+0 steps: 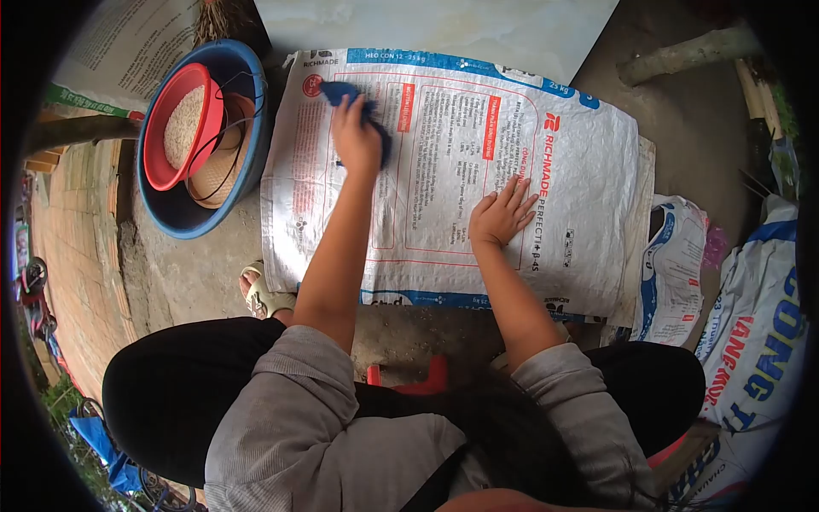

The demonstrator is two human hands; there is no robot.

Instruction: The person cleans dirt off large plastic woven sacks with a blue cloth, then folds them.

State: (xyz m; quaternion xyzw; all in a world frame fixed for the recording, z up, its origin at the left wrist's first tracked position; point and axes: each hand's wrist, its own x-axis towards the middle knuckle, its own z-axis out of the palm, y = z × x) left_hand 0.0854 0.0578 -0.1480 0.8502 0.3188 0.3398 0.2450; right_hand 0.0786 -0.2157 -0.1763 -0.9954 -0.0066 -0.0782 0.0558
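Observation:
A white woven feed sack (444,230) with red and blue print lies flat on the concrete ground in front of me. My left hand (354,136) is stretched to the sack's far left part and presses a dark blue cloth (345,92) onto it. My right hand (502,213) rests flat on the sack nearer to me, fingers spread, holding nothing. Both arms reach forward from grey sleeves. I sit low, with black trousers and a red stool (409,380) partly showing beneath me.
A blue basin (247,154) at the left holds a red sieve of rice (181,128) and a woven basket. More printed sacks (751,333) lie at the right. A log (682,55) and sticks lie at the far right. A pale slab (444,26) sits behind the sack.

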